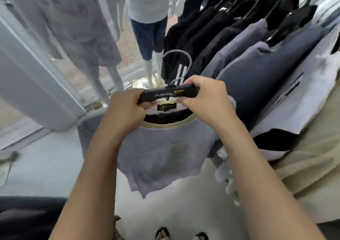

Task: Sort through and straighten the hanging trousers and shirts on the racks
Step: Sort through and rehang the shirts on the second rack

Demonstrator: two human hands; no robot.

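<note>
I hold a black hanger (168,95) with yellow print and a grey metal hook off the rack, in front of me. A lilac T-shirt (165,153) with a pale yellow collar hangs from it. My left hand (127,105) grips the hanger's left end. My right hand (204,94) grips its right end. To the right, a rack carries a row of hanging shirts: black shirts (211,35) further off and blue-grey shirts (261,70) nearer.
Mannequins (149,28) in light tops and dark shorts stand ahead. Pale grey garments (60,19) hang at the upper left beside a white pillar (33,78). Beige fabric (309,159) lies at the right. My sandalled feet (182,234) stand on the white floor.
</note>
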